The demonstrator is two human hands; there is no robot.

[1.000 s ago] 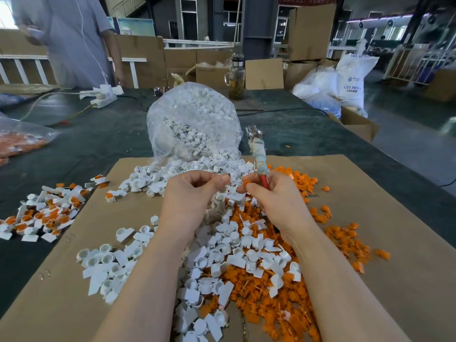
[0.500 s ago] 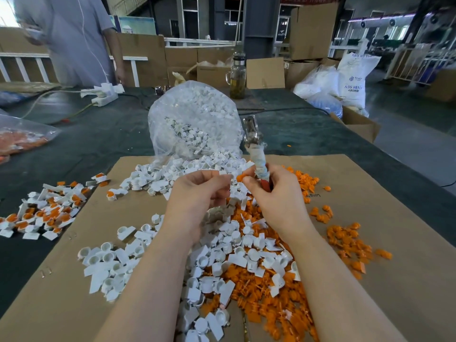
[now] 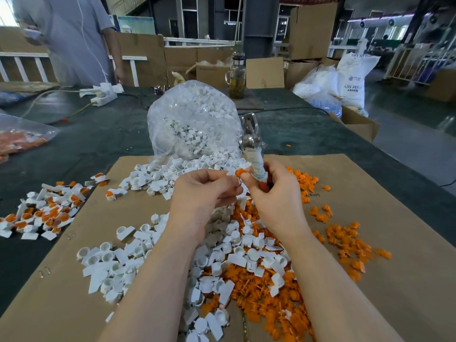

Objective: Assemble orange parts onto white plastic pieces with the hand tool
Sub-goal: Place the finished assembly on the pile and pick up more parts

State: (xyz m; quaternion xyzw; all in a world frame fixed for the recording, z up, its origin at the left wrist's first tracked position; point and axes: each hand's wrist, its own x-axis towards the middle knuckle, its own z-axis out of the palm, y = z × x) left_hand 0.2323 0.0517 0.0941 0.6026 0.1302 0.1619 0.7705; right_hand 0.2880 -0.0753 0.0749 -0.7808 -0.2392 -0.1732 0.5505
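Two hands meet above the middle of the cardboard sheet [image 3: 370, 193]. The left hand [image 3: 204, 193] has its fingers curled in, pinching a white piece [image 3: 233, 172] at the fingertips. The right hand [image 3: 274, 191] is wrapped round the handle of the hand tool [image 3: 254, 149], which stands nearly upright with its metal head pointing to 12 o'clock; the thumb and forefinger of that hand also pinch an orange part [image 3: 239, 173], which touches the white piece held by the left hand. Whether the orange part is already seated in the white piece cannot be told.

Loose white pieces [image 3: 118, 267] lie spread under and at 8 o'clock from the hands, and more spill from the clear bag [image 3: 192, 119] at 12 o'clock. Loose orange parts [image 3: 345, 238] are scattered from 3 to 6 o'clock, mixing with the white ones under the right forearm. Off the cardboard at 9 o'clock, on the dark table [image 3: 98, 139], lies a heap of finished pieces [image 3: 42, 213], white with orange in them. At 11 o'clock a person [image 3: 74, 33] in a grey shirt stands at the far edge of the table, near a power strip [image 3: 103, 95]. A glass jug [image 3: 237, 75] stands past the bag
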